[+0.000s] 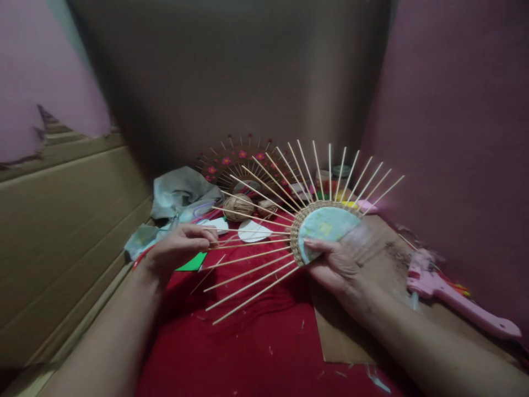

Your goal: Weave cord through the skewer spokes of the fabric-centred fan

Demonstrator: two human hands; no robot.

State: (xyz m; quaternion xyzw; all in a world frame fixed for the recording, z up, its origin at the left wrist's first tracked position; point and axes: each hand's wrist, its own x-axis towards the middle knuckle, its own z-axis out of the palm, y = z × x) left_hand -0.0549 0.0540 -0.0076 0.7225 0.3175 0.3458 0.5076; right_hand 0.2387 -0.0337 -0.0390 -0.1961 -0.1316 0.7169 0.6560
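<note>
My right hand (333, 264) grips a half-round fan frame by its light blue fabric centre (330, 226), thumb on top. Thin wooden sticks (252, 256) radiate from it, with twine (295, 237) woven round them beside the fabric. At the tips of the left-side sticks, my left hand (185, 242) is closed in a pinch. Whatever lies between those fingers is too small to make out. Behind the sticks are a ball of brown twine (238, 207) and a white cut-out piece (253, 231).
A brown fan with pink flowers (231, 157) stands at the back. Crumpled pale cloth (182, 190) lies back left, and green sheet (192, 262) near my left hand. On the right, a pink glue gun (458, 298) rests on cardboard (330, 336). Red cloth (231, 358) covers the work surface.
</note>
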